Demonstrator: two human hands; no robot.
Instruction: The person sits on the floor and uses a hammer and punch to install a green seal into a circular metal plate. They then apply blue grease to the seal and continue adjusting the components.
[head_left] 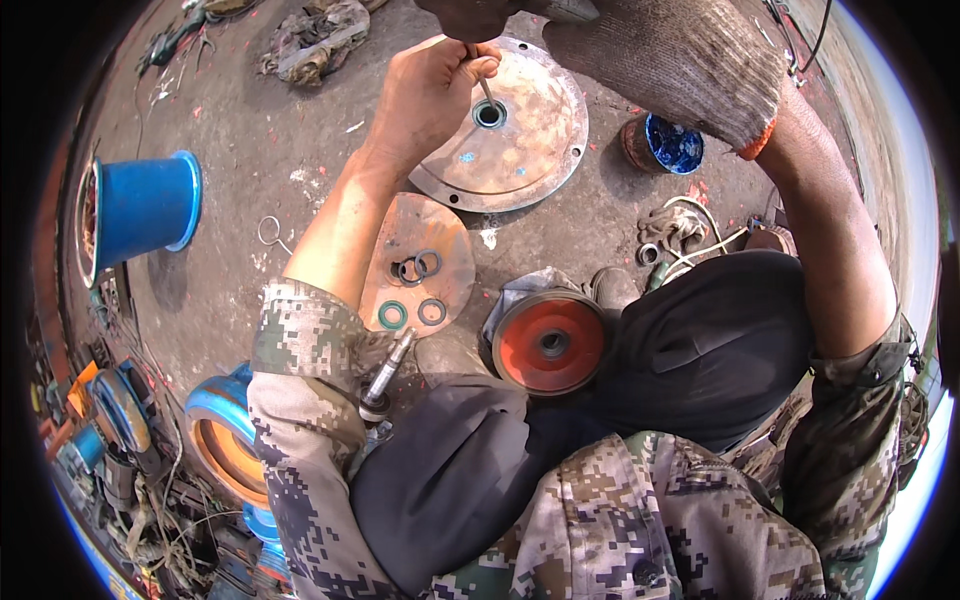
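Observation:
My bare left hand (430, 95) is closed around a thin metal punch (488, 88), held upright. Its lower tip is in the central hole of a round metal cover plate (540, 150) that lies flat on the ground. Above the plate my right hand (680, 70), in a grey knit glove with an orange cuff, grips what looks like a hammer (470, 15). That dark head is over the punch's top and cut off by the upper edge of the picture. Several rings and seals, one a green ring (392, 315), lie on a flat disc (440, 225) beneath my left forearm.
A red-faced wheel (549, 345) rests between my feet, and a metal shaft (390, 370) by my left knee. An open blue paint can (672, 145) stands right of the plate. Leftward are a blue flanged cylinder (150, 205) and a blue-orange housing (225, 435). Rags (318, 40) lie far left.

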